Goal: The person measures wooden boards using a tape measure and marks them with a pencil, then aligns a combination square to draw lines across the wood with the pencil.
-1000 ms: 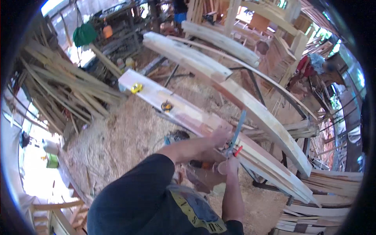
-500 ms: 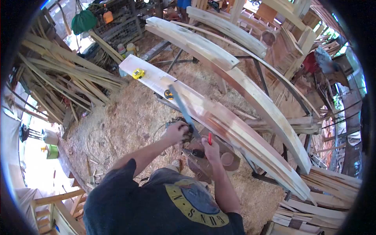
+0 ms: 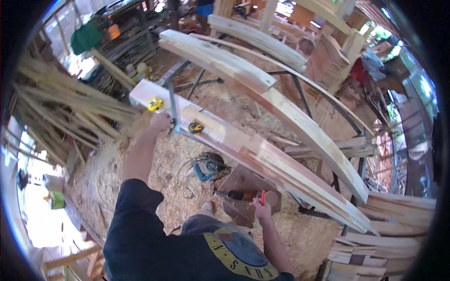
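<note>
My left hand is closed on the lower end of a measuring tool with a long grey-blue blade, at the near edge of a long pale plank. The blade stands across the plank between a yellow tape measure and a black-and-yellow one. Fingers wrapped round a red marker, my right hand is held low, over the edge of a brown board on the floor.
A blue power tool and an orange-and-black drill lie below the plank. Curved beams rest on metal stands beyond it. Wood is piled at the left and lower right. A person's legs show at the top.
My left hand has carried the bladed tool left and away from me to the plank's far-left part. My right hand, with the red marker, has parted from it and come lower.
</note>
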Available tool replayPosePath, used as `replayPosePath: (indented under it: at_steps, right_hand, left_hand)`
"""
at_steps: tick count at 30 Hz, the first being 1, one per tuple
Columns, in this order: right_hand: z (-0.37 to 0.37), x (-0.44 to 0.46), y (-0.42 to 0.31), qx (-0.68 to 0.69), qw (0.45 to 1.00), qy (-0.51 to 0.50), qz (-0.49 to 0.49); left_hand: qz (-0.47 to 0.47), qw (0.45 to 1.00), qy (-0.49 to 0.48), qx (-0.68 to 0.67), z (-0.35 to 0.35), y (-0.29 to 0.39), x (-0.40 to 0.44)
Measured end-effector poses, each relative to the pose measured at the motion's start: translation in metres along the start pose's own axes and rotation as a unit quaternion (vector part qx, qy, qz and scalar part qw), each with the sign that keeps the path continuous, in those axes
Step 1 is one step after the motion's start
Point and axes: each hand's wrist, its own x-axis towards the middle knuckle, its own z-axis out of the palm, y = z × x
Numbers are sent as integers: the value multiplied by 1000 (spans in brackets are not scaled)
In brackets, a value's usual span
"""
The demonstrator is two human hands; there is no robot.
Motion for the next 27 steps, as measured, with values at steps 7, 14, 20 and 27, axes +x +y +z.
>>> replayPosePath:
  at_steps: [7, 14, 20, 27]
  right_hand:
    - [-14, -14, 3, 30, 996, 77, 15]
    - [-31, -18, 15, -62, 992, 103, 30]
    - [-39, -41, 36, -42, 991, 124, 22]
    - [-66, -48, 76, -161, 971, 167, 55]
  left_hand:
    - [-8, 996, 74, -49, 48, 6, 48]
    - [-49, 989, 135, 24, 48, 33, 32]
    - [122, 906, 405, -32, 61, 52, -23]
    - [145, 946, 69, -280, 102, 141, -216]
